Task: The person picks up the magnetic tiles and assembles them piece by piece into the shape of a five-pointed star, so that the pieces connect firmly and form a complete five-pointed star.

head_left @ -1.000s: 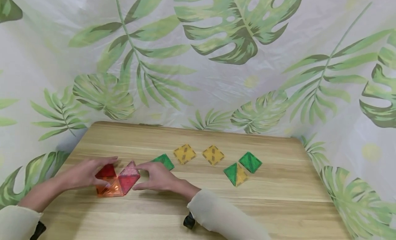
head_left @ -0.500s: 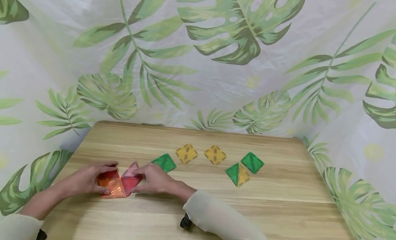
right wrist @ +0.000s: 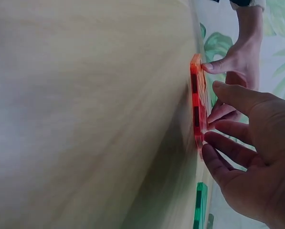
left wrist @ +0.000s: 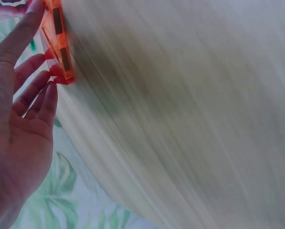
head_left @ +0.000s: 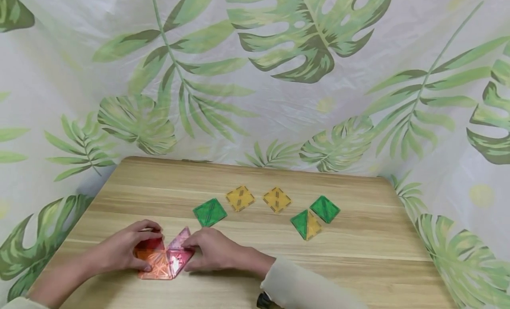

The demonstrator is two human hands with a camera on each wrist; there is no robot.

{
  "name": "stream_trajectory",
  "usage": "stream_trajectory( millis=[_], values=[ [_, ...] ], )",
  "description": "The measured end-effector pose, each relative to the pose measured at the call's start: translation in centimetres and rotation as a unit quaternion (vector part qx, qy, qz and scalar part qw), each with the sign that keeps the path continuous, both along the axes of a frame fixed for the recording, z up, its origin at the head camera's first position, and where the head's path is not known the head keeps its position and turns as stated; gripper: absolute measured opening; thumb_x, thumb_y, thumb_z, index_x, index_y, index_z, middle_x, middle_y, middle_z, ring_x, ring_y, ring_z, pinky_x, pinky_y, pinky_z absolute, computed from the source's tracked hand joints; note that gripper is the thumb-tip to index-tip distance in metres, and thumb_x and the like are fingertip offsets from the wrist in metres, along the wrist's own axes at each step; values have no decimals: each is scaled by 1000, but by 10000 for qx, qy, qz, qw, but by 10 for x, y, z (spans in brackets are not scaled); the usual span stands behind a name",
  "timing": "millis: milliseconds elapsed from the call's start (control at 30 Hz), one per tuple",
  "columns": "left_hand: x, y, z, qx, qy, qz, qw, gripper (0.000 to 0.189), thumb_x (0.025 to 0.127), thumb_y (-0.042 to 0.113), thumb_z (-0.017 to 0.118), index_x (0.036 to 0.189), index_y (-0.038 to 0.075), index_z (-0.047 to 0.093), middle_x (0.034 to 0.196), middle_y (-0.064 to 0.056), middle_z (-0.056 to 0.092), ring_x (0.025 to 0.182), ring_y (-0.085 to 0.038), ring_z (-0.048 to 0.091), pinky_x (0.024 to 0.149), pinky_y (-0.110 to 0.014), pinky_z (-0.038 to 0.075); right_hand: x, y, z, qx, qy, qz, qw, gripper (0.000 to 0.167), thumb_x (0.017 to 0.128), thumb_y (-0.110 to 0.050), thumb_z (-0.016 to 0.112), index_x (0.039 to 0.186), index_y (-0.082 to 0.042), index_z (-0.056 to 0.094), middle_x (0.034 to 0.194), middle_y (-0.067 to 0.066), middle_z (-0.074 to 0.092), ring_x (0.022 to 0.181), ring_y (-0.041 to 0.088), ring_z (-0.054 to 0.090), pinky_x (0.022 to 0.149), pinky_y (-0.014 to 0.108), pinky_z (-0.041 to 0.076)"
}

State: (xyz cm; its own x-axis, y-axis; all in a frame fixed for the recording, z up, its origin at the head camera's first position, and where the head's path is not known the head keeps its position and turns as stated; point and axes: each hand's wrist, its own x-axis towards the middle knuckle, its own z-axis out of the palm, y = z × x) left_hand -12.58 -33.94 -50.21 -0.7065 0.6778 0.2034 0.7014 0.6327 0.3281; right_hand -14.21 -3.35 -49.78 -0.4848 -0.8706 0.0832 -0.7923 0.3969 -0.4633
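Observation:
My left hand (head_left: 127, 247) grips the left side of a joined group of see-through magnetic tiles, its thumb on the orange tile (head_left: 159, 267) and its fingers at the dark red tile (head_left: 152, 244) behind. At the group's right, a pale pink tile (head_left: 178, 241) stands out beyond a crimson tile (head_left: 177, 257). My right hand (head_left: 219, 252) holds these two by their outer edges between thumb and fingers. In the right wrist view the orange tile (right wrist: 195, 71) shows edge-on, fingertips of my right hand (right wrist: 257, 148) right at the row's near end.
A green tile pair (head_left: 210, 212) lies just beyond my right hand. Farther back are two yellow diamonds (head_left: 240, 198). To the right lie a green-and-yellow pair (head_left: 306, 225) and another green diamond (head_left: 325, 209). A leaf-print cloth (head_left: 263, 114) hangs behind the wooden table (head_left: 338, 273).
My right thumb and fingers have closed in on the pink and crimson tiles. Both hands and the joined tiles have shifted toward the table's near edge and slightly right.

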Motion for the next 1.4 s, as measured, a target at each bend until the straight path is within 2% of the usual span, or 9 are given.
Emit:
stream_trajectory(
  millis=[133, 233, 333, 600, 800, 1067, 1300, 1400],
  values=[
    [10, 16, 3, -64, -158, -122, 9998, 73, 68, 48, 97, 122, 4, 77, 131, -9, 63, 112, -31, 66, 91, -41, 61, 13, 20, 1, 96, 56, 105, 9999, 47, 93, -40, 83, 131, -13, 74, 128, -7, 75, 119, -1, 64, 108, 13, 40],
    [16, 29, 6, -124, -412, -217, 9988, 71, 73, 48, 95, 126, 4, 76, 134, -9, 62, 115, -30, 65, 92, -42, 61, 21, 37, 2, 142, 85, 70, 9998, 48, 94, -40, 82, 133, -14, 74, 131, -8, 73, 122, 1, 61, 110, 15, 40],
    [19, 45, 8, -147, -520, -333, 9980, 70, 77, 50, 92, 127, 4, 75, 137, -10, 61, 118, -30, 65, 94, -42, 61, 27, 54, 2, 98, 131, 13, 9999, 47, 93, -40, 83, 131, -16, 74, 130, -8, 73, 121, 1, 61, 107, 14, 41],
    [23, 95, 10, -264, -562, -558, 9965, 72, 85, 54, 85, 134, 3, 72, 143, -13, 59, 127, -33, 62, 100, -50, 58, 37, 105, -2, -144, 191, -220, 9995, 40, 92, -37, 84, 126, -15, 78, 124, -5, 73, 117, 5, 61, 104, 14, 45],
    [19, 129, 9, -166, -430, -807, 9957, 65, 87, 43, 87, 135, 3, 72, 145, -14, 58, 131, -31, 60, 103, -49, 57, 38, 142, -4, -306, 317, -393, 9983, 39, 92, -36, 85, 123, -14, 79, 123, -3, 72, 117, 8, 61, 104, 17, 48],
    [4, 170, 6, -243, -437, -1010, 9936, 61, 89, 34, 87, 137, 1, 70, 147, -15, 57, 135, -30, 57, 108, -47, 54, 32, 182, -6, -363, 221, -762, 9962, 36, 91, -34, 87, 119, -13, 80, 122, -4, 70, 117, 9, 61, 101, 23, 53],
    [-6, 197, 4, -276, -640, -966, 9929, 60, 90, 36, 87, 137, 3, 70, 148, -15, 56, 137, -29, 55, 112, -45, 51, 23, 211, -9, -431, 523, -750, 9949, 31, 89, -31, 88, 112, -11, 81, 120, 2, 70, 114, 15, 64, 98, 29, 56],
    [-10, 207, 2, -275, -616, -942, 9933, 60, 89, 36, 87, 137, 4, 70, 148, -15, 56, 138, -29, 55, 113, -44, 51, 20, 221, -9, -393, 567, -794, 9945, 31, 90, -31, 88, 112, -10, 82, 121, 3, 70, 115, 16, 64, 97, 31, 57]
  ],
)
